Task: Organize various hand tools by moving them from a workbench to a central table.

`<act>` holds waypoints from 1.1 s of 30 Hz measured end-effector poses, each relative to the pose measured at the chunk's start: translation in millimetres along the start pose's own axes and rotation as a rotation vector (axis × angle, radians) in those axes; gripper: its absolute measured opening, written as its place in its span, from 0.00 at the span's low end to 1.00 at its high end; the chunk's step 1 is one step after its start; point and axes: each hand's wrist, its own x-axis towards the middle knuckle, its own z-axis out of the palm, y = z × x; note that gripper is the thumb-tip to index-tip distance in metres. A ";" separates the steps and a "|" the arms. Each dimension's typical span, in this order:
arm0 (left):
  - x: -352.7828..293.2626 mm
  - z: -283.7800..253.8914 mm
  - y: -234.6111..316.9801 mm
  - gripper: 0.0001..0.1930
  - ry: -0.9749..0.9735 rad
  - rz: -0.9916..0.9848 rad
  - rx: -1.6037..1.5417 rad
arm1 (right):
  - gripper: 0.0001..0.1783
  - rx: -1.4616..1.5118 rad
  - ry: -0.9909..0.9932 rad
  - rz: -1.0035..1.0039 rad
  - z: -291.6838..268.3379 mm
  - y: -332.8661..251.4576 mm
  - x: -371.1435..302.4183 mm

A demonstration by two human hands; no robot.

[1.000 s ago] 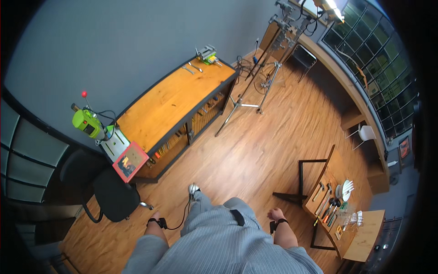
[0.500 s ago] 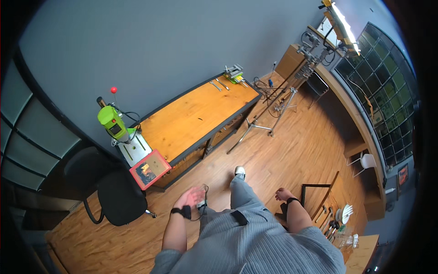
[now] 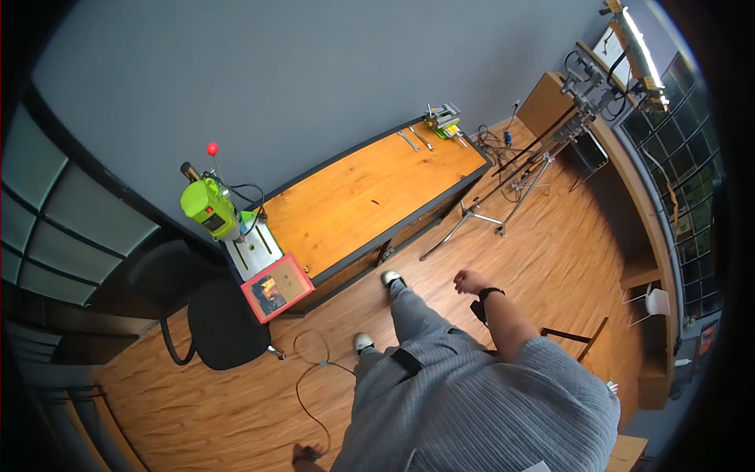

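Note:
My right hand point(image 3: 469, 282) hangs over the wooden floor in front of me, a black band on its wrist. Its fingers are loosely bent and a little apart, with nothing seen in them. At the lower edge is my left hand point(image 3: 307, 454), dark and partly cut off, its fingers hard to make out. A thin cable point(image 3: 298, 391) with a loop runs from beside that hand toward my leg; I cannot tell whether the hand holds it. Ahead stands a wooden workbench point(image 3: 346, 212) bearing a green drill press point(image 3: 211, 206) and a red-rimmed box point(image 3: 278, 288).
Wrenches point(image 3: 408, 141) and a vise point(image 3: 443, 119) lie at the bench's far end. A black chair point(image 3: 228, 326) stands left of the bench. To the right are a metal light stand point(image 3: 472, 212), loose cables point(image 3: 491, 145) and a low wooden table point(image 3: 595, 340).
My view has shifted and my feet have stepped. The left hand has swung down and back to the lower edge; the right has moved forward. The cable's loop now shows near the chair.

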 end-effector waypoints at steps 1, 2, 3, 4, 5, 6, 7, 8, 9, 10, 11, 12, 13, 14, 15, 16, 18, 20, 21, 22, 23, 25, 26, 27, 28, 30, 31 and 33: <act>13.5 -3.6 -19.4 0.46 0.014 0.012 0.007 | 0.13 -0.018 0.059 -0.068 -10.9 -13.0 3.1; 30.3 -26.1 -28.4 0.46 0.718 0.403 0.253 | 0.12 -0.019 0.115 -0.131 -9.2 -27.8 24.5; 54.3 -43.6 -46.4 0.47 0.471 0.360 0.242 | 0.12 -0.014 0.174 -0.191 -10.8 -42.8 42.1; 63.3 -34.0 -48.8 0.47 0.492 0.365 0.252 | 0.12 0.004 0.169 -0.175 -15.6 -44.1 56.8; 137.4 -18.2 -42.2 0.46 0.561 0.340 0.512 | 0.11 0.026 0.310 -0.224 -20.9 -55.4 73.0; 239.4 2.5 -14.9 0.45 0.637 0.284 0.786 | 0.11 0.056 0.473 -0.255 -34.5 -58.8 87.0; 336.7 39.0 -15.4 0.44 0.676 0.227 1.047 | 0.11 0.046 0.475 -0.262 -50.3 -67.9 109.8; 357.5 38.9 -35.2 0.43 0.717 0.170 1.302 | 0.10 0.062 0.620 -0.296 -63.7 -78.6 133.7; 371.3 46.7 -50.1 0.42 0.773 0.101 1.566 | 0.10 0.092 0.760 -0.313 -74.2 -89.0 155.3; 384.3 56.5 -62.1 0.41 0.825 0.048 1.826 | 0.10 0.100 0.800 -0.362 -89.1 -114.8 174.4; 382.6 52.7 -78.5 0.41 0.884 -0.028 2.067 | 0.10 0.096 0.832 -0.402 -101.9 -129.1 185.9; 380.8 47.4 -96.4 0.40 0.937 -0.115 2.303 | 0.10 0.107 0.829 -0.480 -120.4 -149.9 202.8; 391.2 51.7 -114.8 0.39 0.964 -0.248 2.555 | 0.10 0.121 0.851 -0.540 -146.8 -159.8 221.0; 423.7 123.4 -199.5 0.26 1.137 0.119 2.147 | 0.10 0.083 0.808 -0.457 -174.2 -154.7 236.7; 426.4 125.5 -204.8 0.26 1.156 0.145 2.125 | 0.10 0.084 0.780 -0.473 -193.5 -174.7 255.7; 424.6 122.6 -199.7 0.26 1.267 0.084 2.591 | 0.10 0.022 0.773 -0.547 -207.8 -193.0 280.0; 429.8 120.3 -205.5 0.26 1.382 -0.025 3.038 | 0.13 -0.041 0.705 -0.581 -235.2 -223.6 312.3; 444.7 123.4 -224.0 0.29 1.651 -0.094 2.190 | 0.14 -0.137 0.721 -0.619 -259.5 -237.5 351.2; 447.3 115.5 -242.2 0.29 1.660 -0.100 2.169 | 0.15 -0.229 0.752 -0.657 -267.8 -240.7 369.0; 446.9 105.1 -265.8 0.20 1.482 0.220 2.082 | 0.15 -0.236 0.728 -0.658 -272.4 -244.4 385.2; 445.6 96.4 -283.7 0.12 1.299 0.529 1.960 | 0.16 -0.264 0.715 -0.636 -273.9 -254.3 397.2; 442.2 84.7 -310.5 0.12 1.349 0.535 1.930 | 0.17 -0.295 0.677 -0.623 -267.7 -267.0 414.9; 442.2 75.0 -318.8 0.12 1.374 0.532 1.927 | 0.17 -0.336 0.640 -0.562 -266.3 -270.8 422.7; 436.0 63.4 -332.9 0.12 1.398 0.527 1.926 | 0.16 -0.378 0.606 -0.500 -264.8 -273.9 429.3; 435.8 57.2 -337.9 0.12 1.406 0.522 1.933 | 0.16 -0.413 0.567 -0.479 -266.5 -272.4 439.7; 430.8 40.2 -351.1 0.12 1.433 0.513 1.934 | 0.16 -0.395 0.531 -0.498 -263.8 -272.0 449.3; 428.9 33.6 -358.3 0.12 1.451 0.506 1.933 | 0.16 -0.368 0.504 -0.501 -259.2 -273.2 447.8; 431.6 21.2 -368.0 0.12 1.488 0.484 1.941 | 0.13 -0.366 0.460 -0.471 -261.4 -279.3 451.3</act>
